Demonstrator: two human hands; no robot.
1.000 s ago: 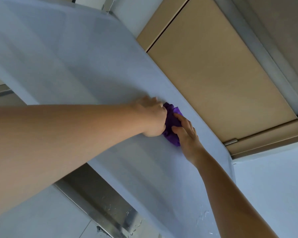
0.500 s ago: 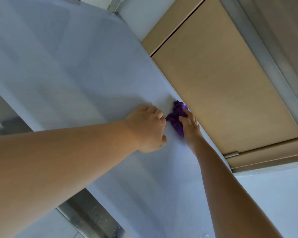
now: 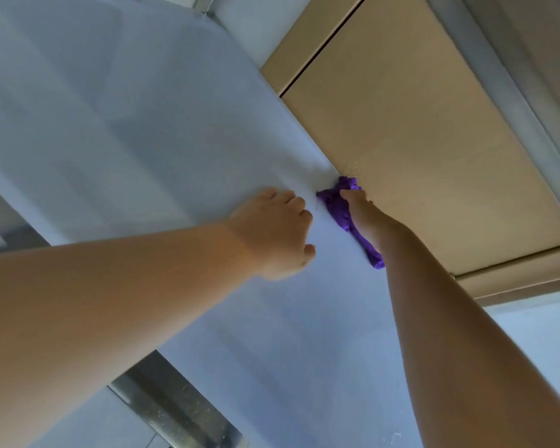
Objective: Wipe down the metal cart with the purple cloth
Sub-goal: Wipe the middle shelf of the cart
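Right hand (image 3: 367,218) presses purple cloth (image 3: 337,208) on cart (image 3: 143,124) edge, fingers straight together; left hand (image 3: 274,234) beside cloth, fingers curled, empty.

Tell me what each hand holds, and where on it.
The right hand presses the purple cloth from above at its right side; a curled grip can't be told. The left hand holds nothing.

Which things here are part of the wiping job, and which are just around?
In the job:
cloth, pressed by the right hand
cart top, the pale surface being wiped
left hand, resting on the cart top

Just around:
tan door
grey frame
metal rail below
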